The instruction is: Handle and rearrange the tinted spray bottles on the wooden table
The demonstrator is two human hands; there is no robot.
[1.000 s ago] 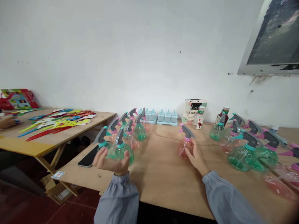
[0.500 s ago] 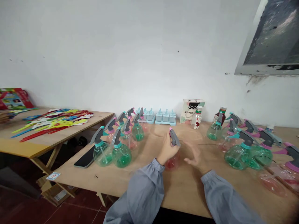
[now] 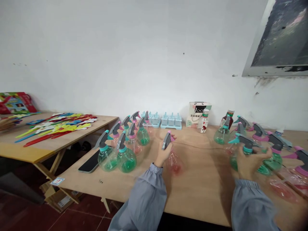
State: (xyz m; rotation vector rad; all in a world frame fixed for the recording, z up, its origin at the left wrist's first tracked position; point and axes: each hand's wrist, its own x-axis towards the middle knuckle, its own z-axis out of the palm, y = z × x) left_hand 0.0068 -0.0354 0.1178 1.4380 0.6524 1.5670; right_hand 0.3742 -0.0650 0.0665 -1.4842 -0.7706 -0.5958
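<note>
My left hand (image 3: pixel 164 153) is closed around the neck of a pink spray bottle (image 3: pixel 175 165) near the middle of the wooden table. That bottle leans, its grey and pink trigger head tipped toward the left. My right hand (image 3: pixel 251 162) grips a green spray bottle (image 3: pixel 234 162) just below its teal collar, at the right-hand cluster; the hand covers much of its body. Around it stand more bottles, among them a green one (image 3: pixel 276 160) with a pink collar and a pink one (image 3: pixel 284 186). At left, several others are grouped, including a green bottle (image 3: pixel 126 161).
A phone (image 3: pixel 89 163) lies beside the left group. Light-blue popsicle moulds (image 3: pixel 171 121), a paper bag (image 3: pixel 193 117) and drink bottles (image 3: pixel 204 122) stand along the wall. On a second table (image 3: pixel 45 152), colourful hand-shaped plastic pieces (image 3: pixel 64 125) are piled.
My right hand has moved right, from beside the pink bottle to a green bottle, which has shifted slightly left. My left hand's pink bottle has tilted, its head going left.
</note>
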